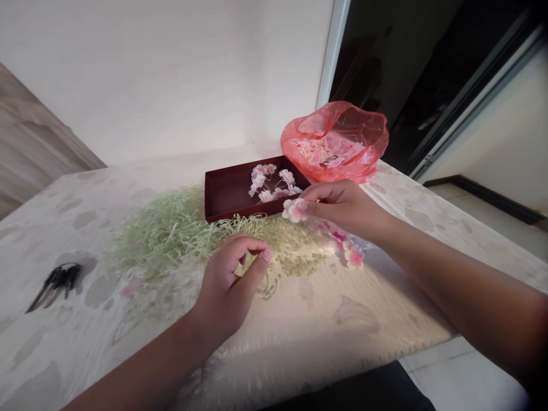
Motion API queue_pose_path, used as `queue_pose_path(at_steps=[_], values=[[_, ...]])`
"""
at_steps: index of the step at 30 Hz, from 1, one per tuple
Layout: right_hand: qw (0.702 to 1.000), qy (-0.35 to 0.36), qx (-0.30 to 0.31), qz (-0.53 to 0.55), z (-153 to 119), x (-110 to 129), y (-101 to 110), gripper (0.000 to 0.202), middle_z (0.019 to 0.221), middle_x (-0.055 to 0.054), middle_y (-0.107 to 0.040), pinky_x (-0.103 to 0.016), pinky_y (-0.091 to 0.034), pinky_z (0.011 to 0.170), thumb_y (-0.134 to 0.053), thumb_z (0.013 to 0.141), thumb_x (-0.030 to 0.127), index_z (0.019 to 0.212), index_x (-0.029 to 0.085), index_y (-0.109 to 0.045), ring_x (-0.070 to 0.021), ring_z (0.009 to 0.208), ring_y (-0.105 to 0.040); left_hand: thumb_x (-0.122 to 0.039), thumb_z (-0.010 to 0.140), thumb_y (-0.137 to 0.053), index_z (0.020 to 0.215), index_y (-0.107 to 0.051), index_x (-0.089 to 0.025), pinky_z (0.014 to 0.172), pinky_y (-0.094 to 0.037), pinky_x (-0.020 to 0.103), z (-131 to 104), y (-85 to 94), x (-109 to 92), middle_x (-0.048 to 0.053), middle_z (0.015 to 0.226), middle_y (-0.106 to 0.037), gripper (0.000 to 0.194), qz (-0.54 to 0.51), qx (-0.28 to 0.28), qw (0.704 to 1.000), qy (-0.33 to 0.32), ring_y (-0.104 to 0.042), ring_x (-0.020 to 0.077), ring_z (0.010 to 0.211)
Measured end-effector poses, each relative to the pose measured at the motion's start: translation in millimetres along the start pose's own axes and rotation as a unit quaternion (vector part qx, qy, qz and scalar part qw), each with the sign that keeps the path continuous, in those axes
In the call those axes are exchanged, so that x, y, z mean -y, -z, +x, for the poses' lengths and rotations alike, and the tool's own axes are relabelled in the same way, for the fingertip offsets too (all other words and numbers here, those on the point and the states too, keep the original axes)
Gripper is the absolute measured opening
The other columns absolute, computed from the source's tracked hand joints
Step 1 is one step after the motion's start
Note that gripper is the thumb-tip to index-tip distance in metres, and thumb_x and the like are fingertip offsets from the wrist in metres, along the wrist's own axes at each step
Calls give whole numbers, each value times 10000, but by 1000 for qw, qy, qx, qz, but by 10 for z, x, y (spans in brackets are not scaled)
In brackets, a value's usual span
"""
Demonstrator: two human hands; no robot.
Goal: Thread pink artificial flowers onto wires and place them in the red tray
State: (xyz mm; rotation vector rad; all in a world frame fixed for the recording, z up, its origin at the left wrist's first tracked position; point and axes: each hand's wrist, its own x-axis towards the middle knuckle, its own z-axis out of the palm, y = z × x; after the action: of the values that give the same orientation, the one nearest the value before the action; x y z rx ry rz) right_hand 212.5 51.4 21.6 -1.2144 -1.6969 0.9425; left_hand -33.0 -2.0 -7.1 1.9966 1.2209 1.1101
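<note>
My right hand [338,206] pinches a pale pink artificial flower [295,210] at the near right corner of a dark maroon box [226,216]. More pink flowers [353,256] lie on the table below that hand; whether they are joined to the held one I cannot tell. Inside the box, a string of pink flowers [266,196] with thin wire rests toward the right end. In front of the box my left hand [233,279] is closed, thumb and forefinger tips together over pale green shredded filler [171,234]. Anything between those fingertips is too small to make out.
A red plastic bag [372,157] full of pink flowers stands open behind the box on the right. A bunch of keys [60,282] lies at the left of the table [308,337], which has a patterned, shiny cover. A white wall rises behind.
</note>
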Motion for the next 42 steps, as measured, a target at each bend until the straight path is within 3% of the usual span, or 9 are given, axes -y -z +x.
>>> queue_pose_path(at_steps=[4,8,12,17,23,27,32,36,42], values=[[986,88,112,87,-113,64,-119,192,966,-59,-733,-288,-516,721,-744,850,379,835,190,-778,-179,860,-671,-412,924,-657,1132,-711,-298,699,-478,313,12,-3,2,5,909,-707,243,-56,7,996,75,-624,183,802],[974,73,187,102,-183,68,-232,195,944,-59,-722,-301,-507,761,-713,884,360,882,176,-777,-177,866,-664,-367,915,-680,986,-748,-278,724,-491,313,11,-11,13,15,958,-719,132,-72,-2,996,49,-652,187,839],[976,-11,177,125,-189,67,-254,197,928,-46,-721,-287,-489,752,-726,858,377,856,184,-766,-169,851,-643,-285,908,-684,895,-718,-268,736,-483,315,9,-11,28,10,951,-701,40,-44,-37,998,14,-642,185,856],[959,-133,121,217,-174,58,-272,115,702,-2,-637,-230,-346,522,-739,793,298,811,185,-751,-98,586,-493,-131,863,-673,930,-712,-270,786,-479,323,13,-4,32,6,976,-666,159,53,-48,996,-56,-609,173,863],[919,-182,167,306,-213,90,-333,73,724,-26,-630,-236,-379,559,-704,752,216,704,164,-726,-119,652,-523,-97,859,-658,920,-723,-274,872,-480,328,14,6,12,5,1008,-649,199,97,-39,990,-98,-623,173,936],[926,-179,184,277,-230,85,-349,79,676,-12,-627,-239,-348,539,-711,748,232,737,159,-737,-97,576,-469,-103,861,-653,891,-724,-269,884,-487,338,2,2,22,11,1002,-653,184,90,-35,990,-106,-635,179,941],[960,-152,128,196,-236,50,-356,131,660,5,-620,-243,-330,525,-739,791,313,794,183,-755,-98,567,-473,-246,886,-681,1059,-740,-313,805,-544,341,-19,-25,16,21,1028,-708,194,-40,-41,998,14,-666,193,898],[980,-86,116,138,-259,58,-367,173,781,-19,-676,-259,-404,592,-702,855,350,845,184,-749,-127,660,-555,-397,878,-698,1112,-760,-275,742,-593,345,15,-37,-37,31,866,-768,271,-205,-6,968,147,-714,204,793],[979,63,148,126,-298,42,-414,184,943,-67,-700,-296,-486,731,-700,889,342,886,160,-729,-174,846,-638,-419,801,-784,868,-799,-242,577,-546,269,74,-22,-98,15,736,-738,190,-213,44,961,169,-673,171,664]])
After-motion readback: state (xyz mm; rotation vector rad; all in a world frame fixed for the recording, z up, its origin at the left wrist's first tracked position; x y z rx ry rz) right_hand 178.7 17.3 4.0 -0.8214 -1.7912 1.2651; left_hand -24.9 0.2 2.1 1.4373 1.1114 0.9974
